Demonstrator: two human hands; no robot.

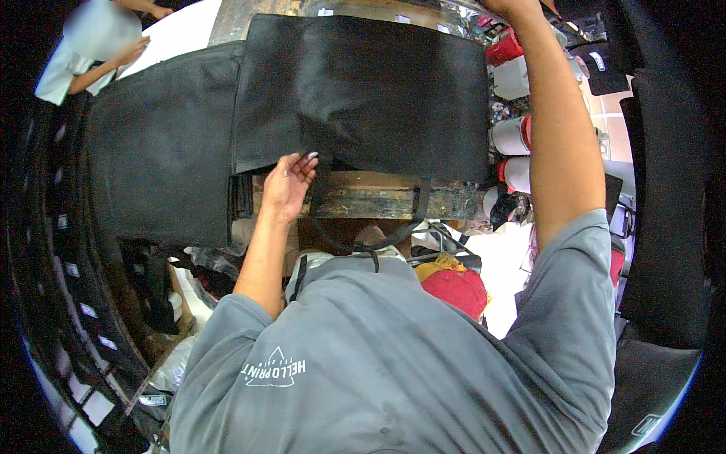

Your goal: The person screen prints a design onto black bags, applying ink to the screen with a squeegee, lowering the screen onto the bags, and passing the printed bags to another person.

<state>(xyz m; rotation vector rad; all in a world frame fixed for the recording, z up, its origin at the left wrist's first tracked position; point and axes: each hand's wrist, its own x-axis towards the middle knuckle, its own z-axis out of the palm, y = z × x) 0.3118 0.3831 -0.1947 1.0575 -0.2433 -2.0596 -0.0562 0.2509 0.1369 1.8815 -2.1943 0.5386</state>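
Observation:
A black fabric tote bag (370, 91) lies flat on a worn wooden worktable (378, 195), its handles (412, 219) hanging over the near edge. My left hand (289, 184) rests at the bag's lower left edge, fingertips on the fabric near one handle. My right arm stretches up to the far right corner of the bag; my right hand (513, 7) is at the top rim of the picture and mostly cut off, so its grip is not visible.
A stack of black fabric (162, 144) lies left of the bag. Red and white cups (513, 136) crowd the right side. Another person's hands (128, 53) work at the upper left. Red cloth (457, 291) lies below the table.

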